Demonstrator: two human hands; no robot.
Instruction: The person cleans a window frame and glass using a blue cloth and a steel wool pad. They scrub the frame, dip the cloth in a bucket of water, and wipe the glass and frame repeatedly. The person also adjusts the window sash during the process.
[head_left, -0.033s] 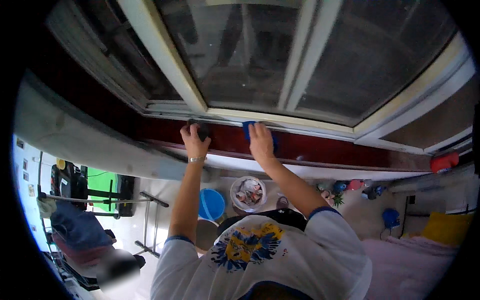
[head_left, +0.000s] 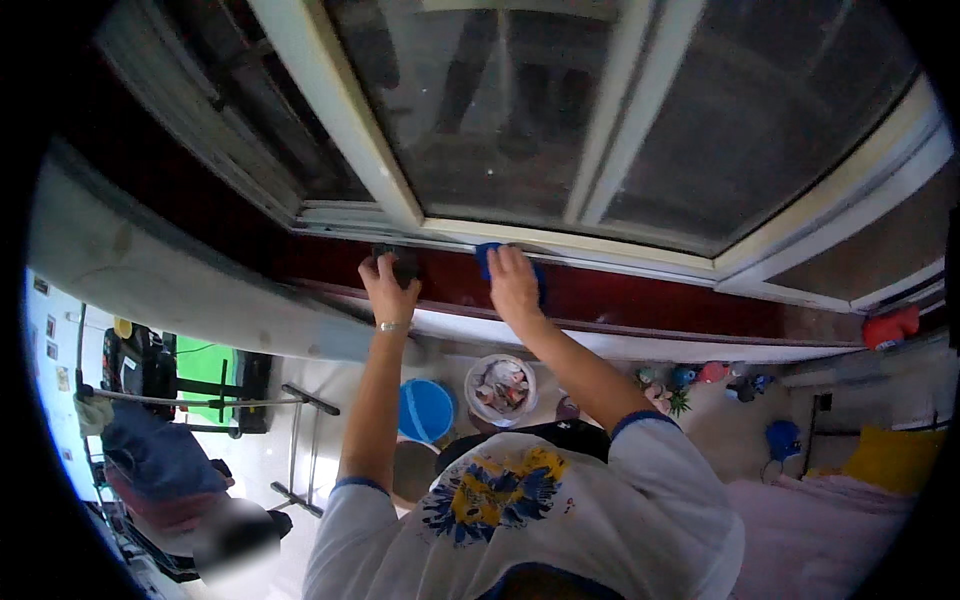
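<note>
My left hand [head_left: 388, 288], with a band on its wrist, has its fingers closed on a dark, block-like object [head_left: 405, 264] at the window sill; its exact kind does not show. To the right of it, my right hand [head_left: 514, 284] presses a blue cloth [head_left: 488, 257] where the dark red sill [head_left: 620, 300] meets the window frame [head_left: 600, 243]. Part of the cloth shows past both sides of the hand. Both arms reach forward over the front edge of the sill.
A red object [head_left: 890, 327] sits at the sill's right end. Below are a blue bucket [head_left: 425, 410], a white bin [head_left: 474, 393] with rubbish, and a metal rack [head_left: 300, 440] to the left. A bed with pink covers [head_left: 790, 530] lies at the lower right.
My right hand and the blue cloth have shifted slightly left along the sill, closer to my left hand. The view has tilted a little; my left hand keeps its hold.
</note>
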